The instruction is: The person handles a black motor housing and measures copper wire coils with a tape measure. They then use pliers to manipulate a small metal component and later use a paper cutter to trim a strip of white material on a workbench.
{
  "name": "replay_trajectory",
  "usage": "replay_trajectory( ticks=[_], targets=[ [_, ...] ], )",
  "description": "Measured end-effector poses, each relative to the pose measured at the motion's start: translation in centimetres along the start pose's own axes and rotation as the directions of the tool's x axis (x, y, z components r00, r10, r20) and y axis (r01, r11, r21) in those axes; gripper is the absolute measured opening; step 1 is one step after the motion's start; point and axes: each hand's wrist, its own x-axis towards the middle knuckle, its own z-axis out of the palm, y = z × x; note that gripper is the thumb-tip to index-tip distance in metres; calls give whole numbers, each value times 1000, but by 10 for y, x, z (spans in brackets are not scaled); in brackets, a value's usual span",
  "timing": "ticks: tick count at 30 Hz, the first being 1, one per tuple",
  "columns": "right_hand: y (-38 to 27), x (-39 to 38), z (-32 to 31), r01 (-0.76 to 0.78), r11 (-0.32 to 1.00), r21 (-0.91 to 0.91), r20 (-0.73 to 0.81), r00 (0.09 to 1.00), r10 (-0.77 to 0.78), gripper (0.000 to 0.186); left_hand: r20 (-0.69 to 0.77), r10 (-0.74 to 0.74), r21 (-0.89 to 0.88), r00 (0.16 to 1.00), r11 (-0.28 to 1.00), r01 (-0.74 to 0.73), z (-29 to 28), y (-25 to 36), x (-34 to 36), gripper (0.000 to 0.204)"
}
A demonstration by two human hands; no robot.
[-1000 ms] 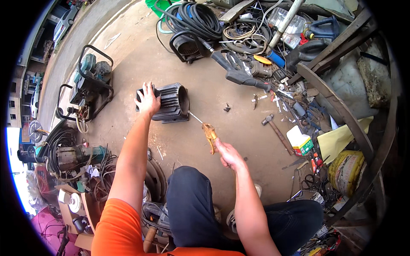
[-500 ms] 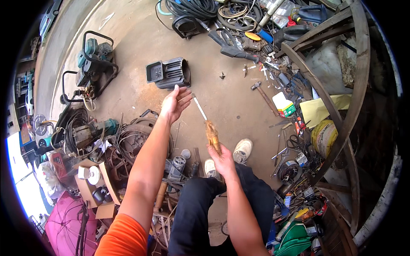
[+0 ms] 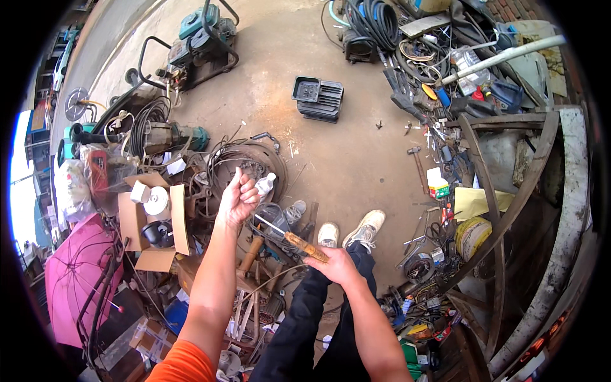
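Note:
My right hand (image 3: 332, 265) grips a screwdriver (image 3: 304, 246) by its worn yellow-brown handle, low in front of my legs. The bare metal shaft slants up and left, with its tip just below my left hand (image 3: 239, 198). That hand is raised over the clutter on the left, thumb up and fingers curled in, and I see nothing in it. Beside its fingers is a whitish translucent plastic piece (image 3: 266, 184), apparently lying on the pile. A dark finned motor housing (image 3: 319, 99) stands on the concrete floor farther ahead, apart from both hands.
At the far left stands a framed engine machine (image 3: 202, 44). An open cardboard box (image 3: 178, 219) and a pink umbrella (image 3: 79, 274) lie left. To the right are a hammer (image 3: 419, 170), scattered tools, a yellow roll (image 3: 473, 238) and curved wooden bars (image 3: 531, 165). Coiled hose (image 3: 372, 25) lies ahead.
My view has swung leftward. My left hand has drawn back from near the motor housing and its fingers have curled. The screwdriver has tilted to the left in my right hand.

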Motion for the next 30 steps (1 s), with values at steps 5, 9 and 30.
replay_trajectory(
  ticks=[5,9,30],
  targets=[
    [-61,6,37,41,998,44,172,984,-48,47,125,224,-2,966,974,-226,-29,35,-93,42],
    [-127,-2,108,57,845,531,-13,998,-59,38,163,343,438,925,815,-379,-17,-4,-191,87],
    [31,-21,-47,-370,795,-480,4,906,424,29,-620,764,349,178,66,935,-333,-20,-509,44]
  ],
)
